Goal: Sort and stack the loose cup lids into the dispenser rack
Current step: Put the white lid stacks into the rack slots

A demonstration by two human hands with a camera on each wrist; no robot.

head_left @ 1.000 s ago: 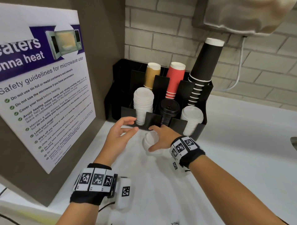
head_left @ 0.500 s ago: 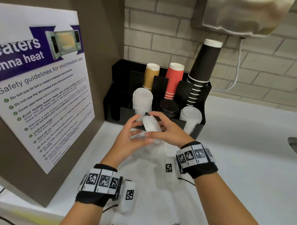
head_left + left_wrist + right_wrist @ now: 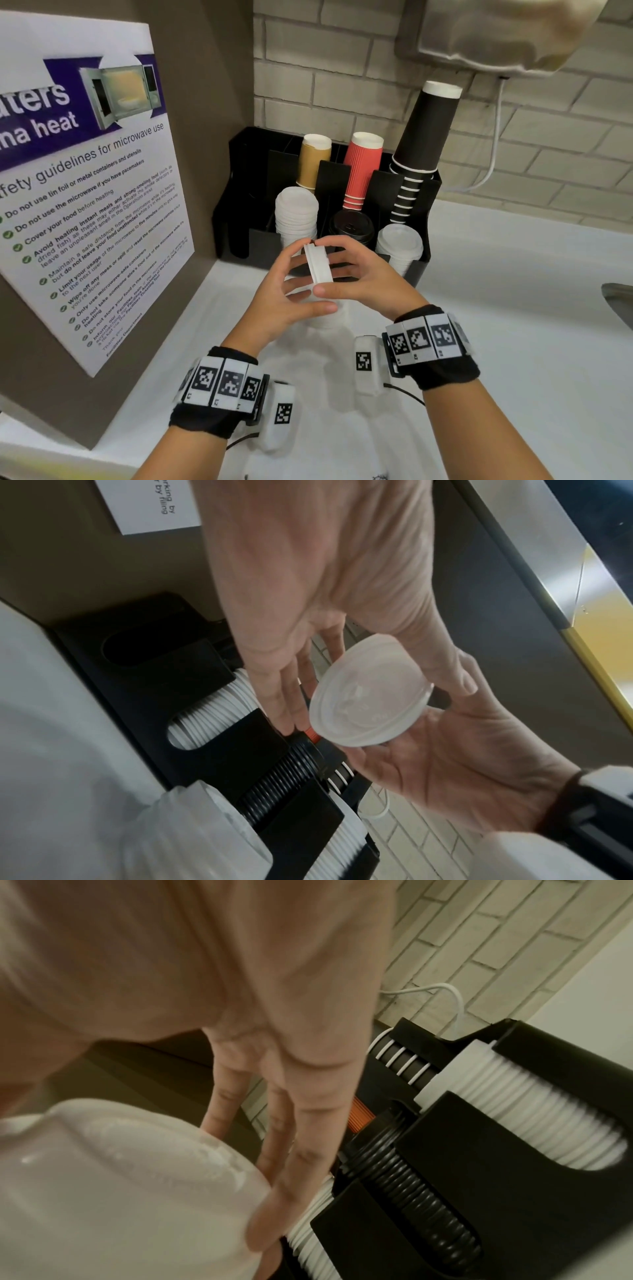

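Note:
A white lid (image 3: 319, 266) stands on edge in the air just in front of the black dispenser rack (image 3: 418, 270). My right hand (image 3: 346, 270) pinches its rim between thumb and forefinger. My left hand (image 3: 291, 274) cups it from the other side, thumb on the rim. In the left wrist view the lid (image 3: 369, 696) sits between both hands. The right wrist view shows the lid (image 3: 120, 1177) close up. The rack's front slots hold a white lid stack (image 3: 296, 212), black lids (image 3: 351, 226) and larger white lids (image 3: 399, 246).
Tan (image 3: 313, 161), red (image 3: 363, 168) and black cups (image 3: 424, 137) stand in the rack's back slots. A poster (image 3: 85, 192) covers the cabinet side at left. The white counter (image 3: 513, 308) runs right to a sink edge (image 3: 620, 301). A wall dispenser (image 3: 496, 34) hangs above.
My right hand lifted the lid off the counter. My left hand closed in on it, and both now hold it upright, higher and nearer the rack.

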